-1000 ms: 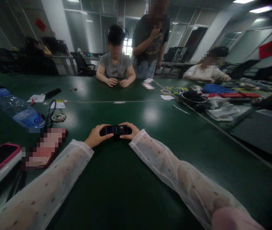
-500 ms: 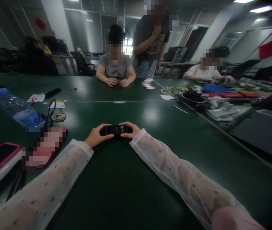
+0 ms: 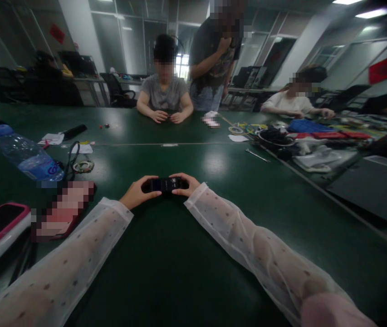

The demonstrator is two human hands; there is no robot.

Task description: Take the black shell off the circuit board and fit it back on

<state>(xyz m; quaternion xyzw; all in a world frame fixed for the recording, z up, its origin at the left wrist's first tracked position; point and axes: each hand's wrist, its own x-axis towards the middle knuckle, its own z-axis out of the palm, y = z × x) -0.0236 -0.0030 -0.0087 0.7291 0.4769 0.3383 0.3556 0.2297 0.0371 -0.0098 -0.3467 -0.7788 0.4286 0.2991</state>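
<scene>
Between my hands is a small black device (image 3: 166, 184) with a dark screen and white markings, its exact kind unclear. My left hand (image 3: 141, 190) grips its left end, thumb along the near side and fingers curled over the far side. The right end is held the same way by my right hand (image 3: 185, 184). Both hands are closed on it, just over or on the green table (image 3: 186, 236); whether it touches the surface I cannot tell. Sheer dotted sleeves cover both my forearms.
At left are a water bottle (image 3: 30, 156), a phone in a red case (image 3: 66, 209), a pink-rimmed device (image 3: 1, 225) and a beaded bracelet (image 3: 83, 166). A wrench (image 3: 257, 156), tangled cables (image 3: 275, 136) and a grey panel (image 3: 372, 186) lie right. A person (image 3: 165, 93) sits opposite.
</scene>
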